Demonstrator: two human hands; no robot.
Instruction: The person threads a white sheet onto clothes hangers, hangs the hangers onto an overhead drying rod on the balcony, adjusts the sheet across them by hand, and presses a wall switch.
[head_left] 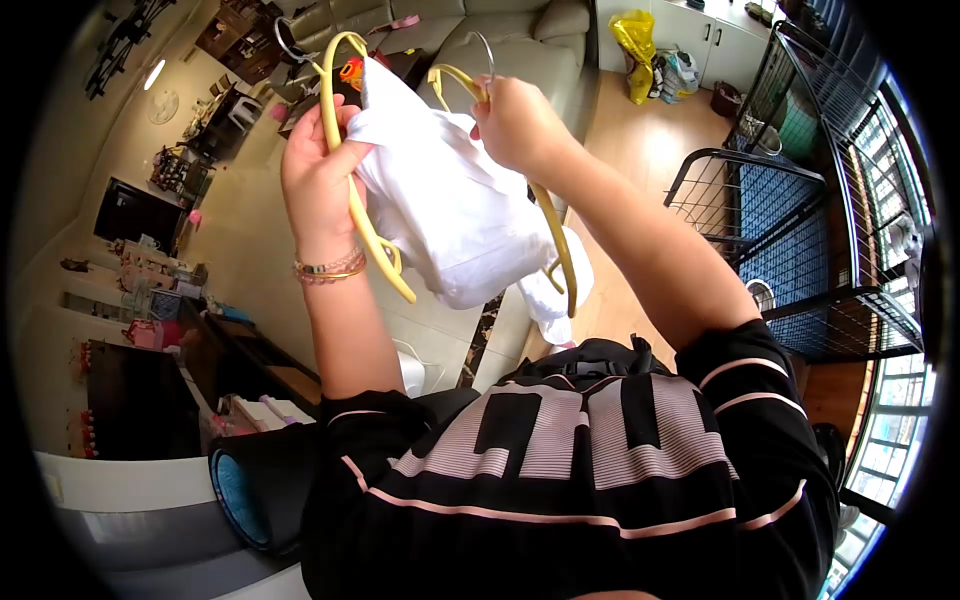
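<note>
My left hand (322, 170) is closed around a yellow clothes hanger (372, 236), with the thumb against the white cloth beside it. A silver hook tops this hanger at the upper left. My right hand (522, 125) is clenched at the neck of a second yellow hanger (562, 250), just below its metal hook. Between the two hangers hangs a white garment (455, 215), bunched, its lower end drooping toward my waist. Folds hide what kind of garment it is and how it sits on the right hanger.
A grey sofa (425, 38) stands ahead. Black wire pet pens (780, 215) are at the right, by the barred window. A yellow plastic bag (632, 50) rests near white cabinets (690, 40). At the lower left is a dark cylinder with a blue inside (240, 495).
</note>
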